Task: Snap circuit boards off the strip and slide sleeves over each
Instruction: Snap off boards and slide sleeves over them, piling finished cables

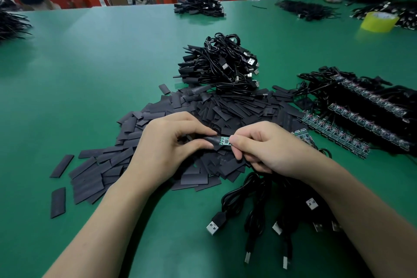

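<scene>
Left hand [168,142] pinches a black sleeve [211,140] between thumb and forefinger, the other fingers curled beneath. Right hand [264,146] pinches the right end of a small green board [224,140], thumb on top.

Board and sleeve are held just above the sleeve pile [203,108], mid-table [90,63]. The board lies roughly level, running left to right. Its left end meets the sleeve's mouth; how far it is inside, cannot tell.

Strips [334,133] of joined boards lie in rows to the right, with black leads attached. One short strip sits just beside the right hand.

Cables [255,198] with USB plugs trail under the right forearm at the near edge. A cable heap [225,67] sits behind the sleeve pile, touching it.

Yellow tape [379,21] stands far right. Other people's hands work at the far edge, blurred.
</scene>
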